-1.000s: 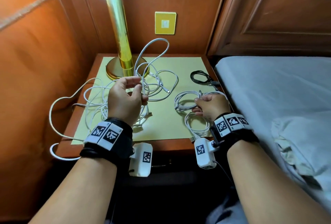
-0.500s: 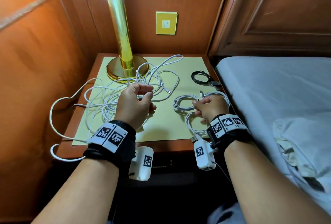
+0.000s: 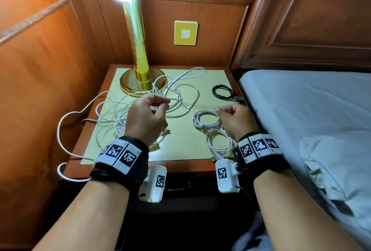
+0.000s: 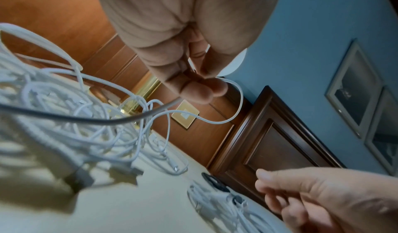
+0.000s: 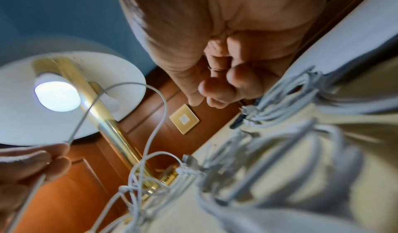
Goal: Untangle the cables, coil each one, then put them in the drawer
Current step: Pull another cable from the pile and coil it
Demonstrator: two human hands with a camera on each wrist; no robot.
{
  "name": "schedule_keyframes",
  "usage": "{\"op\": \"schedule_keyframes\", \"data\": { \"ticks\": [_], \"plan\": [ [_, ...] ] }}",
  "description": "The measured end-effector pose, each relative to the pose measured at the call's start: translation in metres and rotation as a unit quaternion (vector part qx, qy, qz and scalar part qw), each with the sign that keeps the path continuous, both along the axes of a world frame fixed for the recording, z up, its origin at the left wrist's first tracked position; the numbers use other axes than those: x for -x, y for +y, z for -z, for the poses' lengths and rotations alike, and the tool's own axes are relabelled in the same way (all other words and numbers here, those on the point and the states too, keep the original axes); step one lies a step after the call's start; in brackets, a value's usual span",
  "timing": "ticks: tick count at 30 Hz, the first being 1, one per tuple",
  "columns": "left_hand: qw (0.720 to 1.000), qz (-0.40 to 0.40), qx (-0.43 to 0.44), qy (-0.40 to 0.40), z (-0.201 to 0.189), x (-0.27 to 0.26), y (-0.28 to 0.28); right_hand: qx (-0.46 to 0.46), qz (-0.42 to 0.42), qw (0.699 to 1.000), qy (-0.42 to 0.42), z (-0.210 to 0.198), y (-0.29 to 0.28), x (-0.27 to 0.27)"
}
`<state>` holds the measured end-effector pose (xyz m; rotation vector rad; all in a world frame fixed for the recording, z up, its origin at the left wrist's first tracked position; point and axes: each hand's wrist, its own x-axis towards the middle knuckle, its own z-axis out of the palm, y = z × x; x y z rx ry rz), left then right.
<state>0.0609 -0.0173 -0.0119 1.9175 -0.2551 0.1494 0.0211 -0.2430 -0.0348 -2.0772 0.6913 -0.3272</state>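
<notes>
A tangle of white cables [image 3: 120,114] sprawls over the left of the nightstand's yellow mat [image 3: 180,140] and spills off its left edge. My left hand [image 3: 165,104] hovers over the tangle and pinches one white strand between thumb and fingertips [image 4: 206,86]; a loop curves away from the pinch. Two coiled white cables [image 3: 204,119] [image 3: 218,142] lie at the front right. My right hand [image 3: 219,111] hangs just above them with fingers curled [image 5: 215,92] and nothing visibly held. A coiled black cable [image 3: 222,91] lies at the back right.
A brass lamp [image 3: 140,82] stands at the back left of the mat, its shade overhead. A bed [image 3: 301,110] abuts the nightstand on the right and wood panelling closes the left. The drawer front [image 3: 176,188] below the top is dark and closed.
My left hand has come down and forward with its strand, and the tall loop has dropped towards the back right. My right hand has let go of the coiled cable and lifted slightly.
</notes>
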Motion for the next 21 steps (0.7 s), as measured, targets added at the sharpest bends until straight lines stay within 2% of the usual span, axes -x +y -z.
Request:
{"op": "schedule_keyframes", "data": {
  "ticks": [3,6,8,9,11,14,16,21],
  "plan": [
    [0.996,0.011,-0.055,-0.064,-0.008,0.005,0.011,-0.096,-0.025,0.992,-0.075,-0.015,0.019,0.004],
    [0.982,0.144,-0.103,-0.058,-0.015,0.029,0.021,-0.288,-0.034,0.949,-0.125,-0.028,0.032,0.006],
    [0.965,0.221,-0.136,-0.045,-0.016,0.046,0.030,-0.398,-0.027,0.911,-0.104,-0.033,0.036,0.005],
    [0.958,0.243,-0.148,-0.048,-0.016,0.054,0.037,-0.424,-0.022,0.902,-0.082,-0.034,0.038,0.006],
    [0.950,0.267,-0.151,-0.051,-0.015,0.067,0.053,-0.423,-0.025,0.904,-0.053,-0.032,0.042,0.007],
    [0.954,0.251,-0.161,-0.043,-0.011,0.079,0.084,-0.437,-0.033,0.895,-0.077,-0.032,0.049,0.008],
    [0.959,0.209,-0.189,-0.023,-0.004,0.080,0.105,-0.455,-0.078,0.884,-0.069,-0.037,0.055,0.010],
    [0.958,0.054,-0.280,0.001,0.005,0.069,0.147,-0.335,-0.213,0.918,0.000,-0.040,0.085,0.017]
  ]
}}
